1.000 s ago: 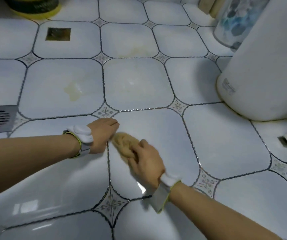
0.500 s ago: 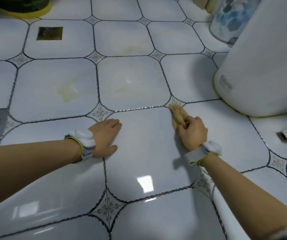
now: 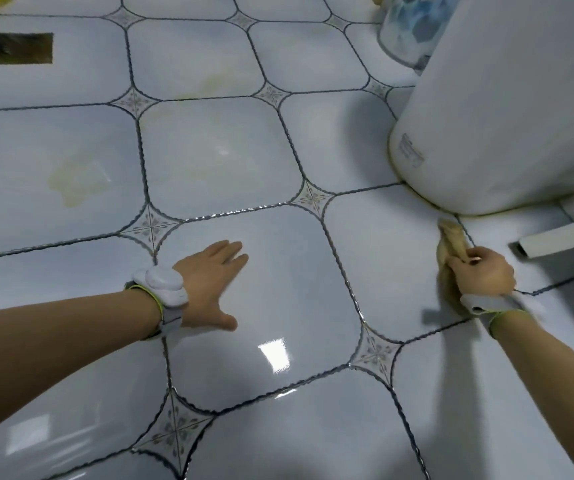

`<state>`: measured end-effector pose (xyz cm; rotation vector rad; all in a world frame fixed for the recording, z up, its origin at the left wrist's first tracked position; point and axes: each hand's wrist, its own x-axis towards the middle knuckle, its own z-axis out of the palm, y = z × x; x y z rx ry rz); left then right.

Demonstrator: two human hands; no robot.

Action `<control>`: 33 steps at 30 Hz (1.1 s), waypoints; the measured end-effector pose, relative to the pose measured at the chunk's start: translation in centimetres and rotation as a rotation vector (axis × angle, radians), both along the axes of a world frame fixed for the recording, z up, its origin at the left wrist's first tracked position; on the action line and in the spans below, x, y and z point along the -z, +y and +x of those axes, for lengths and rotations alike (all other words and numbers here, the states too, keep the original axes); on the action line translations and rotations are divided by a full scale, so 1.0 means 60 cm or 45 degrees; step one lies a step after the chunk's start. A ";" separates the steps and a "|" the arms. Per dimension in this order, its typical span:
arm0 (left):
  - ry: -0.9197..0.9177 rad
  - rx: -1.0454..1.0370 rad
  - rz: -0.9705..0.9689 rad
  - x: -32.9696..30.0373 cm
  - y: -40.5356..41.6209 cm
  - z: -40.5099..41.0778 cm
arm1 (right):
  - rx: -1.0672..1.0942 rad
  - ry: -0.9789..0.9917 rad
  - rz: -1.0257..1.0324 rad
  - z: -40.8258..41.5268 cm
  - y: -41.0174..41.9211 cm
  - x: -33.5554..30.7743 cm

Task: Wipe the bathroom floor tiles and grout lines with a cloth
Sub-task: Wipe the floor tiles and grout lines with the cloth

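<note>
Pale glossy floor tiles (image 3: pixel 278 299) with dark wavy grout lines (image 3: pixel 342 271) fill the view. My right hand (image 3: pixel 481 273) grips a bunched tan cloth (image 3: pixel 451 235), whose tip lies on a grout line just in front of the white toilet base (image 3: pixel 493 126). My left hand (image 3: pixel 211 282) rests flat on the middle tile with its fingers spread and holds nothing. Both wrists carry white bands. Yellowish stains (image 3: pixel 74 183) mark the tile at the left.
A white pipe end (image 3: pixel 562 237) sticks out at the right, beside the toilet. A patterned blue container (image 3: pixel 413 29) stands behind the toilet. A dark square floor opening (image 3: pixel 22 48) lies at the far left.
My right hand has swept the cloth to the right, from beside my left hand to the grout line by the toilet base. My left hand stays flat on the tile.
</note>
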<state>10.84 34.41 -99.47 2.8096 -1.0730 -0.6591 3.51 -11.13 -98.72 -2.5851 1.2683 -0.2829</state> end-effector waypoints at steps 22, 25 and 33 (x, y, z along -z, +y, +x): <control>0.002 -0.498 0.190 -0.096 0.350 -0.143 | -0.933 0.058 0.072 0.048 0.425 -0.001; 0.044 -0.626 0.229 -0.090 0.415 -0.194 | -1.358 -0.051 0.178 -0.041 0.528 -0.001; 0.082 -0.728 0.154 -0.053 0.494 -0.248 | -2.240 0.173 0.357 -0.109 0.691 0.012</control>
